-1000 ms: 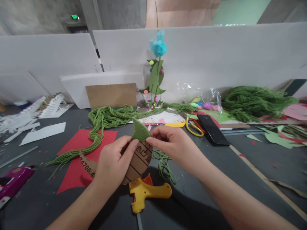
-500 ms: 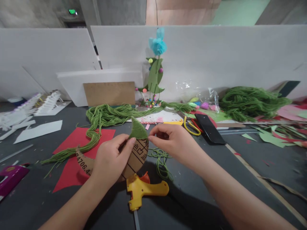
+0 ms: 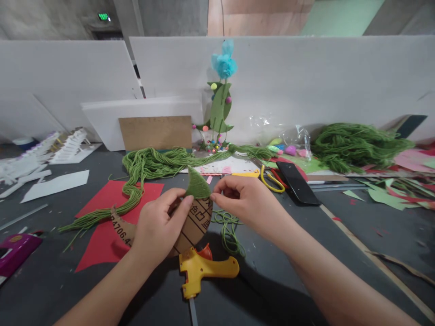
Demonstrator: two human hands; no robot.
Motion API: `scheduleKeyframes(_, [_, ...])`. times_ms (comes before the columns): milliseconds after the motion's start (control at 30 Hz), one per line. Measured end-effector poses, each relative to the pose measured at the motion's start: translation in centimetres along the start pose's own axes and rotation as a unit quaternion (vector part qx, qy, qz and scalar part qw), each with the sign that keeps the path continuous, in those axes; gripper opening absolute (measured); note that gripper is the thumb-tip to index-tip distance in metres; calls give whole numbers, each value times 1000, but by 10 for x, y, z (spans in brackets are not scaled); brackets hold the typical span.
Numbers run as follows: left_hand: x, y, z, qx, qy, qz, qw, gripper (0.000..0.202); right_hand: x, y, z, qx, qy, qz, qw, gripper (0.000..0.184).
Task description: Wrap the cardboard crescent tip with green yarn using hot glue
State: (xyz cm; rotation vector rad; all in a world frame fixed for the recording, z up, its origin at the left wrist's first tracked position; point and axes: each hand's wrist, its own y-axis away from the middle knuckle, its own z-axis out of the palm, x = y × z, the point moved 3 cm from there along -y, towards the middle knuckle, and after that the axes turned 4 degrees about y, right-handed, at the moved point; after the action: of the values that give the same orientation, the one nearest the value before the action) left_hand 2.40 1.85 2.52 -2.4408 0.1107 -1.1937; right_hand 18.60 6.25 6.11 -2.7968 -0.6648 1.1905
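My left hand (image 3: 163, 222) is closed around a curved brown cardboard cutout (image 3: 193, 226) printed with black lines and characters, thumb on its face. Green yarn (image 3: 197, 184) is wound tightly over the cutout's pointed top; the lower part is bare. At the right edge of that winding, my right hand (image 3: 236, 194) pinches the yarn between thumb and fingertips, though the strand itself is barely visible there. Below the right hand, a loose tangle of green yarn (image 3: 230, 231) lies on the table. A yellow hot glue gun (image 3: 207, 267) with a glue stick lies just beneath the cutout.
Red paper (image 3: 98, 246) lies at left under a long green yarn bundle (image 3: 149, 165). Yellow-handled scissors (image 3: 272, 180) and a black phone (image 3: 296, 183) lie to the right. Behind stand a blue-flowered craft plant (image 3: 220, 106) and a yarn heap (image 3: 360, 145). A purple tool (image 3: 20, 251) is far left.
The cutout and my left hand have shifted very slightly to the right. My right hand keeps its pinch beside the wound edge.
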Motion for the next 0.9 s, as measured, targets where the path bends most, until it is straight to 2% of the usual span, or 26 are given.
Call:
scheduleKeyframes(167, [-4,-4,4,-45,-9,-54,997,25,8,-4,6,-23,4,19,1000,12])
scheduleKeyframes(267, [-10,-6,8,-98,-24,-91,991,28,20,-10,13,-69,2,21,997,11])
scheduleKeyframes(367, [-17,-8,10,-119,-56,-113,985,29,35,-18,18,-106,-1,0,994,5])
scheduleKeyframes(500, [-25,-14,8,-110,-92,-123,982,29,50,-25,18,-56,50,-18,997,13])
scheduleKeyframes(600, [-33,-19,6,-102,-96,-116,983,29,41,-15,16,-16,107,-55,993,29])
scheduleKeyframes(633, [-35,-20,6,-99,-95,-113,984,29,34,-7,18,-26,158,-79,984,27])
scheduleKeyframes(667, [-37,-21,5,-96,-96,-111,984,30,28,2,22,-73,200,-82,974,24])
scheduleKeyframes(733, [-40,-23,3,-88,-97,-105,986,31,17,24,35,-212,239,-79,944,22])
scheduleKeyframes(767, [-40,-23,3,-83,-97,-101,987,31,11,35,42,-253,251,-97,929,26])
scheduleKeyframes(833, [-37,-24,2,-72,-97,-92,988,30,1,54,55,-265,273,-141,914,30])
scheduleKeyframes(900, [-31,-24,1,-62,-99,-81,990,29,-5,64,67,-242,311,-171,903,31])
